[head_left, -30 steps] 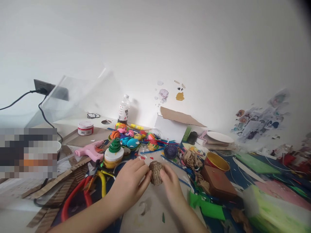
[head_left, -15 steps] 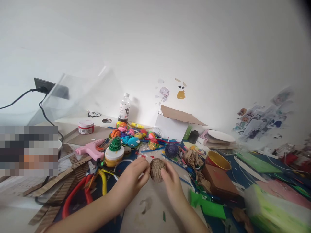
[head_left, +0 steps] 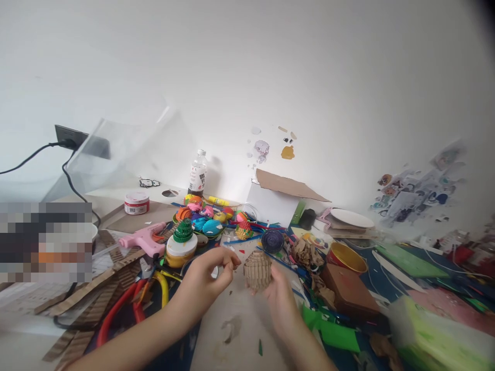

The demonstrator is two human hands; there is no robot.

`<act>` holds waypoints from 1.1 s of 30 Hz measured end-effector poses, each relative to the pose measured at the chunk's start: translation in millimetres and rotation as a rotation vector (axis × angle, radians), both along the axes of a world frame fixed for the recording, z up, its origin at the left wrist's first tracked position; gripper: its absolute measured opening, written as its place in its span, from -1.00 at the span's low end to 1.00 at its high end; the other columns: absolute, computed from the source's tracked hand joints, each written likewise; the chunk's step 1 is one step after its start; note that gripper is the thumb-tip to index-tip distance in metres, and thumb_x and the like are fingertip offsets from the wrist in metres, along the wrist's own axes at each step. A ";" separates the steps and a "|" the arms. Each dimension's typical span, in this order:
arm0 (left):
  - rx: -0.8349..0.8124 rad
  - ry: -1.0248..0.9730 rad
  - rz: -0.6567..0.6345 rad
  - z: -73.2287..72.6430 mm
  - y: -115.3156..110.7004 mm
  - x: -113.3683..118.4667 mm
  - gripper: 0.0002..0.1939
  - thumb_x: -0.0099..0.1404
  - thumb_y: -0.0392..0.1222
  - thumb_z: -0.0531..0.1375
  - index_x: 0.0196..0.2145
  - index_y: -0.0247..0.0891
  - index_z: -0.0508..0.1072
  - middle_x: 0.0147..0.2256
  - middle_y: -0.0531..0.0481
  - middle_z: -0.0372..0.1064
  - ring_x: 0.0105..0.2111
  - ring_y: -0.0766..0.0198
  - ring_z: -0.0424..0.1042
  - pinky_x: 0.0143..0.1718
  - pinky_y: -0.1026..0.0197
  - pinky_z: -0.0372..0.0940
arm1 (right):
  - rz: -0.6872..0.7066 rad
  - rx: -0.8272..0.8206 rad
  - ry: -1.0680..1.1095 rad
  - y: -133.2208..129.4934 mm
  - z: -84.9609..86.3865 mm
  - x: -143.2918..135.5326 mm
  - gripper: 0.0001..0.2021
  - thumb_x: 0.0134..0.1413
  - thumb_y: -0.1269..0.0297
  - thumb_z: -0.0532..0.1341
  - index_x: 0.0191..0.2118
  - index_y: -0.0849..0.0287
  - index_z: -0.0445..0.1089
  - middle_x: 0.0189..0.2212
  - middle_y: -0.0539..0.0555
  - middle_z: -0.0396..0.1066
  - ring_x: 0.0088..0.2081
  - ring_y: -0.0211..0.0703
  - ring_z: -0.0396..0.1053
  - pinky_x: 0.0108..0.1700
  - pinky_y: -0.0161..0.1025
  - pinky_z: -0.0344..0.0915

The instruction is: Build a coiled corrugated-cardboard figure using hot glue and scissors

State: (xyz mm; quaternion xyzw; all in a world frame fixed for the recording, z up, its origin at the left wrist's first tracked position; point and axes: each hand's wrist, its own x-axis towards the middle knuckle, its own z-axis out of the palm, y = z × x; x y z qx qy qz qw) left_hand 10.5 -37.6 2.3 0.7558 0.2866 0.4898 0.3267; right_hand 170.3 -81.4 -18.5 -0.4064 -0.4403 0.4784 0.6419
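A rounded coil of tan corrugated cardboard [head_left: 257, 270] is held above the board, its ridged side facing me. My right hand [head_left: 279, 291] grips it from the right, thumb in view and the other fingers largely hidden behind it. Just left of the coil, my left hand [head_left: 216, 270] is closed in a pinch, a small gap from the cardboard. Whatever its fingertips hold, if anything, is too small to make out. Beneath both hands lies a grey, scrap-flecked board [head_left: 232, 340].
A pink glue gun [head_left: 144, 239], red-handled pliers [head_left: 118, 312] and cardboard strips [head_left: 96, 288] lie to the left. Behind are a green coil [head_left: 183, 231] on a jar, colourful paper coils [head_left: 199, 219] and a bottle [head_left: 198, 172]. A brown box [head_left: 350, 291] stands right.
My left hand has come off the cardboard coil, leaving a gap. My right hand has shifted the coil slightly right and turned it, so more of its ridged side shows.
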 end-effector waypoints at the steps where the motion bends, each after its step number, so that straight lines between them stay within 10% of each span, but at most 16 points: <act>1: 0.000 -0.009 0.003 0.7 0.2 -0.5 -0.84 0.12 -0.35 0.03 -0.58 -0.23 0.25 -0.39 -0.01 0.41 -0.33 0.25 0.39 -0.28 0.23 0.26 | -0.010 -0.006 0.002 -0.3 1.4 -0.1 -0.59 -0.01 -0.05 0.07 -0.23 0.18 0.42 -0.39 0.12 0.48 -0.44 -0.04 0.42 -0.50 -0.20 0.32; 10: 0.012 0.092 0.166 -3.6 2.7 2.1 -0.76 0.14 -0.22 0.14 -0.60 -0.21 0.15 -0.64 0.16 0.20 -0.62 0.38 0.20 -0.59 0.34 0.16 | -0.043 0.018 -0.148 4.4 -2.8 3.2 -0.60 -0.01 -0.07 0.12 -0.21 0.15 0.40 -0.33 0.12 0.48 -0.38 -0.05 0.41 -0.50 -0.24 0.32; 23: 0.607 0.207 0.122 -8.1 -3.1 0.4 -0.88 0.27 -0.37 0.08 -0.31 -0.23 0.39 -0.38 -0.02 0.32 -0.37 0.28 0.28 -0.33 0.22 0.22 | -0.089 0.074 -0.195 5.1 -6.3 -2.3 -0.57 -0.11 0.07 0.29 -0.10 0.14 0.32 -0.16 0.15 0.48 -0.12 0.05 0.43 -0.23 -0.16 0.42; 33: 0.583 0.283 0.154 -8.4 -0.2 3.5 -0.81 0.34 -0.30 0.00 -0.39 -0.27 0.34 -0.41 -0.02 0.31 -0.38 0.26 0.27 -0.33 0.21 0.21 | -0.134 0.080 -0.269 3.7 -3.9 -6.2 -0.54 -0.16 0.10 0.31 -0.09 0.15 0.31 -0.21 0.14 0.50 -0.19 0.03 0.46 -0.19 -0.13 0.41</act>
